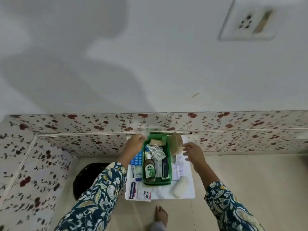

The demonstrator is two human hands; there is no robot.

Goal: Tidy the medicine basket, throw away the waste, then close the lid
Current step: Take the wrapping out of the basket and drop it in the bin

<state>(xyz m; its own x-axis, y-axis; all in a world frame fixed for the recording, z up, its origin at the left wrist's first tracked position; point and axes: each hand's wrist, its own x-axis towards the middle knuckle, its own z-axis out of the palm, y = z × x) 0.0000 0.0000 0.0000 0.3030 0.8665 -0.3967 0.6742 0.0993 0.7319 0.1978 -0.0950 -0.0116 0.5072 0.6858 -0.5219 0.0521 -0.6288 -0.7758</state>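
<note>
Stood mid-tidy on a low white desk (191, 192): green medicine basket (169, 164), packed with antiseptic bottle (149, 169) and foil strips (157, 153), lid not yet on. Left hand (135, 144) at far-left rim, fingers pinched on something pale, unidentifiable; right hand (193, 151) spread empty. Plaster box (133, 191), blister packs (178, 170) left outside.

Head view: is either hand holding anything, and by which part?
The left hand pinches something pale and blurred at the far left corner of the green basket; what it is cannot be told. The right hand is open, holding nothing.
</note>
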